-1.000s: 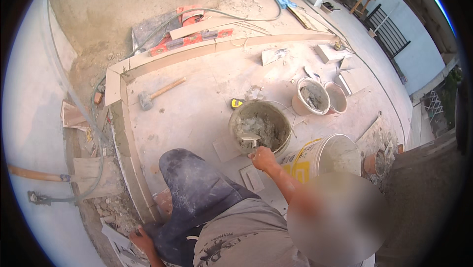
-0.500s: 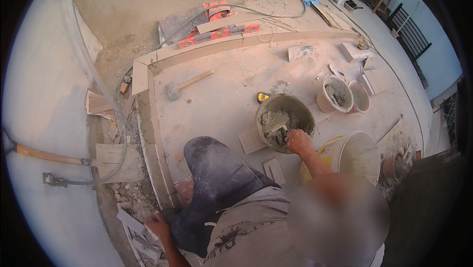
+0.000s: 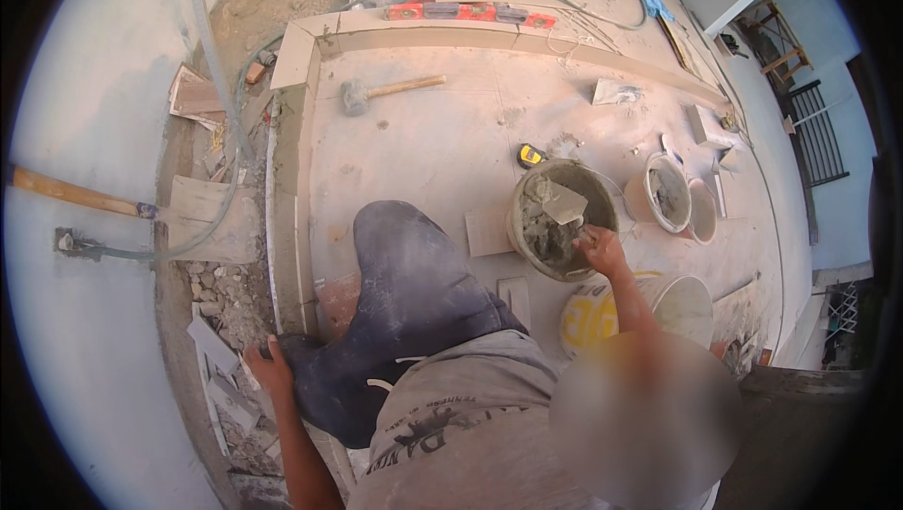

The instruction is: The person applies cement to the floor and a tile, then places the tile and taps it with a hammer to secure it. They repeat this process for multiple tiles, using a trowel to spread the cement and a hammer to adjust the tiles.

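Head view: the right hand [image 3: 602, 249] has its fingers clamped on the trowel [image 3: 566, 204] — the blade is left-ahead of them, over mortar [image 3: 540, 231] inside the bucket [image 3: 603, 202]. Left hand [image 3: 269, 373] is beside dark trousers [image 3: 407, 275] — its grip I cannot tell.

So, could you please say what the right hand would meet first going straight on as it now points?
The right hand, holding the trowel, would likely meet mortar in the round bucket first; depth is unclear, so possibly the far rim.
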The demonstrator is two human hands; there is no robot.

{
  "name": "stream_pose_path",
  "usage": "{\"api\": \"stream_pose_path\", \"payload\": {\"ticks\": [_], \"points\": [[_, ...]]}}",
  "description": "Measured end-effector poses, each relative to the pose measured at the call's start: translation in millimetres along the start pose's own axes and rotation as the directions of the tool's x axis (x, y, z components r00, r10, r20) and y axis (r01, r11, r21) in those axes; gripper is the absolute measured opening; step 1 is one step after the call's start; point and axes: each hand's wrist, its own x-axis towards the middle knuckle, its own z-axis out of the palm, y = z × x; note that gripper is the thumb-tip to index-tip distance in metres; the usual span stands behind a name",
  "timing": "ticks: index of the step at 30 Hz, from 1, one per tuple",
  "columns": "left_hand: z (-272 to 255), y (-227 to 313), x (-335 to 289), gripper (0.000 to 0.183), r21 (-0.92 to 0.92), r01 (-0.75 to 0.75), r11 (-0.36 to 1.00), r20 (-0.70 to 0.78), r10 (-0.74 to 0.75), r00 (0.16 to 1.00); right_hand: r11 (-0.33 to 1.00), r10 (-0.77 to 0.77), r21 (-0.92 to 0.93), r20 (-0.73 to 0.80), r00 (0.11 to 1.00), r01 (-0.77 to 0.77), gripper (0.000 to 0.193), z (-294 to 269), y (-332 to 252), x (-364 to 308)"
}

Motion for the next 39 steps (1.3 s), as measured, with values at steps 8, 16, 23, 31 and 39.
{"api": "stream_pose_path", "payload": {"ticks": [8,16,23,31,39], "points": [[-0.1,-4.0,-8.3,0.065,-0.027,0.067,0.997,-0.045,-0.068,0.997,0.997,0.004,0.080,-0.184,0.983,0.011,0.054,-11.4,-27.9,-7.5],[1.7,4.8,-13.2,0.057,-0.104,0.127,0.986,-0.124,-0.140,0.982,0.956,-0.293,0.022,-0.021,0.956,0.293,0.039,25.3,-143.8,69.2],[-6.9,27.7,-59.9,0.055,-0.137,0.206,0.969,-0.178,-0.229,0.957,0.650,-0.760,0.291,0.275,0.589,0.702,0.033,151.5,-284.8,156.6],[-16.3,62.6,-89.9,0.057,-0.091,0.347,0.934,-0.107,-0.355,0.929,0.583,-0.745,0.366,0.597,0.297,0.726,0.035,234.6,-369.0,207.3],[-9.3,52.8,-77.0,0.057,0.045,0.283,0.958,-0.103,-0.277,0.955,0.620,-0.736,0.408,0.600,0.315,0.670,0.038,278.3,-374.6,248.8]]}}
